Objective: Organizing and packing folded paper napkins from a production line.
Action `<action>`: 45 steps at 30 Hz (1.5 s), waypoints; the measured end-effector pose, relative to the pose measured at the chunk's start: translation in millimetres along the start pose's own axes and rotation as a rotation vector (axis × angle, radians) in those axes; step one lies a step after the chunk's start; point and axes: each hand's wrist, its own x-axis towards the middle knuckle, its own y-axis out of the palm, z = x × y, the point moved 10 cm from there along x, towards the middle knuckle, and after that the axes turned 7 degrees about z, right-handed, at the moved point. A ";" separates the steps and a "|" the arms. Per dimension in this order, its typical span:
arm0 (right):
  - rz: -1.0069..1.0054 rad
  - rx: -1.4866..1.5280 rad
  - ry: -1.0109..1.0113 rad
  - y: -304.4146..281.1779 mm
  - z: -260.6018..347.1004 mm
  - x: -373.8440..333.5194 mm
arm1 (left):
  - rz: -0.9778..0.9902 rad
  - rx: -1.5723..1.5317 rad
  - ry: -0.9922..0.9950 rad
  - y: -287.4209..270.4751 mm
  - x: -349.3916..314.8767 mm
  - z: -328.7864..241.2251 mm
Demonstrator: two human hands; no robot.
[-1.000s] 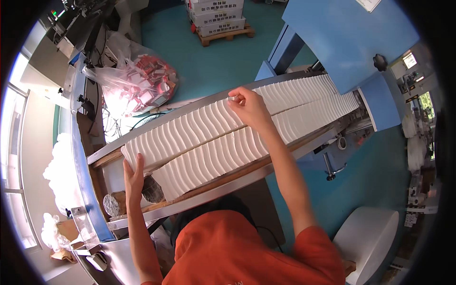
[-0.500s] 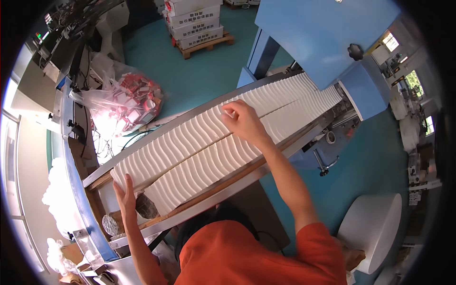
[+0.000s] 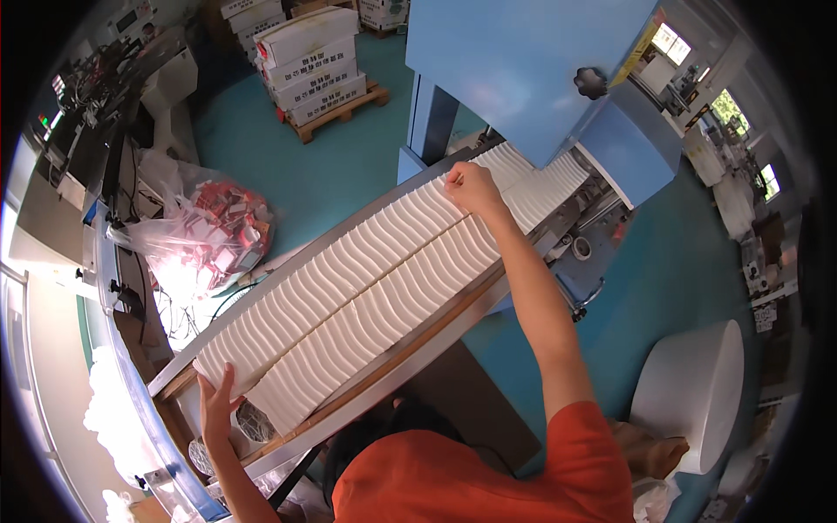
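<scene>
Two long side-by-side rows of overlapping white, wavy-edged pieces lie along a conveyor, and a narrow gap runs between them. At their lower-left end my left hand rests against the end of the far row, thumb and fingers apart. My right hand is closed over the upper part of the far row, close to the blue machine. Its fingers are curled together, and anything between them is hidden. The rows run up under the machine's housing.
A metal rail with a wooden strip edges the conveyor on my side. Beyond it a clear bag of red and white scraps stands at the left. White boxes are stacked on a pallet. A white drum-shaped object is at the right.
My right hand has moved up along the rows toward the blue machine, its fingers more tightly curled. My left hand stays at the lower-left end. The whole view has shifted somewhat.
</scene>
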 end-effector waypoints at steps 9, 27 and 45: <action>-0.086 -0.768 -0.214 90.8 105.5 -35.0 | -0.137 -0.133 0.075 -25.2 -12.7 2.8; 0.742 0.461 -0.106 128.9 134.5 -86.1 | -0.318 -0.435 0.328 -88.7 -60.9 2.0; 1.673 0.135 -0.619 529.7 422.9 -695.5 | -1.338 -0.877 -0.218 -172.7 -671.6 536.4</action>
